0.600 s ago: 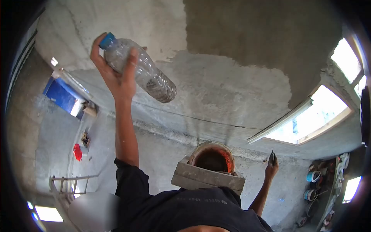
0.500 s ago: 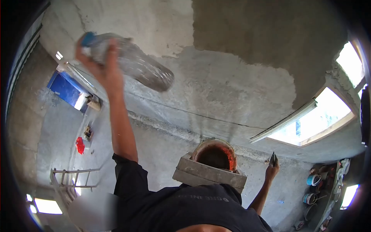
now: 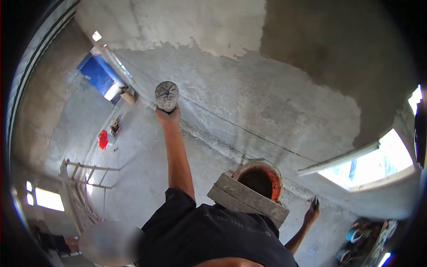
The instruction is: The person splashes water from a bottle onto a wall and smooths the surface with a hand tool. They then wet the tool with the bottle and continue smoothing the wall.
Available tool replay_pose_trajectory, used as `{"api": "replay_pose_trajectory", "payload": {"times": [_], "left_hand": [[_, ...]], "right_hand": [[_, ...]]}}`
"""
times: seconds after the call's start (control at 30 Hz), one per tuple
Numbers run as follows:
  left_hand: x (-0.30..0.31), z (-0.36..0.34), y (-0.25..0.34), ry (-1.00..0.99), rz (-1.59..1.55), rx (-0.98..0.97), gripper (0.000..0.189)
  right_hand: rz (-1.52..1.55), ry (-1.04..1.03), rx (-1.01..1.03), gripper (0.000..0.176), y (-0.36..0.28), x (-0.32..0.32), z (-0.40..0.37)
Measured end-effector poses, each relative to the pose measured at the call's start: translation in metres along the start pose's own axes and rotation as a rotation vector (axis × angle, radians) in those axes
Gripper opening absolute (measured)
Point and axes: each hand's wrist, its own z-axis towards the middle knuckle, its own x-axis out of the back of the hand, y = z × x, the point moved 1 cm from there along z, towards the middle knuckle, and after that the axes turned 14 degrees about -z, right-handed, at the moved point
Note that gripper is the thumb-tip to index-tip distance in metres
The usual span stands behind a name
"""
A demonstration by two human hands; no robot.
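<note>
Left of the round orange-walled bucket [image 3: 275,181], the left hand's [image 3: 168,115] grip clasps a clear plastic bottle [image 3: 167,95], just swung base-first, hiding its cap; rightward, the right hand [image 3: 312,215] clutches a dark pointed tool [image 3: 316,203].

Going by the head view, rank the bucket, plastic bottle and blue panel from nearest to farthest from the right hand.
From the right hand:
1. Bucket, to its left.
2. Plastic bottle, in the left hand.
3. Blue panel, at the view's upper left.
</note>
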Motion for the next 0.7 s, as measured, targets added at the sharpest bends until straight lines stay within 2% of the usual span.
{"api": "replay_pose_trajectory", "payload": {"times": [0.1,0.17,0.2,0.23,0.3,0.37,0.43,0.47,0.53,0.63,0.67,0.7], "left_hand": [[0.012,-0.007,0.018,0.005,-0.18,-0.04,0.028],[0.015,-0.014,0.003,0.08,-0.288,0.062,0.027],[0.006,-0.025,-0.003,0.179,-0.332,0.128,0.026],[0.008,-0.028,-0.007,0.177,-0.334,0.16,0.026],[0.012,-0.032,-0.025,0.082,0.014,0.097,0.027],[-0.026,-0.079,-0.061,0.147,0.506,-0.404,0.045],[-0.019,-0.074,-0.056,-0.328,0.941,-0.544,0.066],[-0.028,-0.083,-0.063,-0.353,0.934,-0.515,0.066],[-0.057,-0.108,-0.07,-0.648,1.291,-0.612,0.074],[-0.047,-0.095,-0.069,-0.652,1.41,-0.472,0.079],[-0.033,-0.083,-0.065,-0.599,1.354,-0.443,0.07],[-0.036,-0.086,-0.059,-0.626,1.347,-0.43,0.07]], "right_hand": [[0.007,-0.015,0.015,0.03,-0.001,0.009,-0.015],[-0.109,-0.067,-0.078,0.029,0.006,0.006,-0.018],[-0.126,-0.074,-0.069,0.028,-0.007,0.008,-0.019],[-0.126,-0.05,-0.091,0.028,-0.01,0.003,-0.018],[-0.048,-0.026,-0.016,0.027,-0.014,-0.007,-0.017],[0.052,-0.044,-0.05,0.026,-0.054,0.002,-0.02],[0.084,-0.021,-0.031,0.026,-0.067,-0.004,-0.024],[0.117,-0.017,-0.052,0.026,-0.074,-0.006,-0.025],[0.17,-0.002,-0.066,0.026,-0.083,-0.014,-0.03],[0.105,-0.025,-0.116,0.028,-0.087,-0.024,-0.032],[0.119,-0.025,-0.122,0.028,-0.092,-0.022,-0.033],[0.127,-0.008,-0.142,0.028,-0.093,-0.021,-0.036]]}}
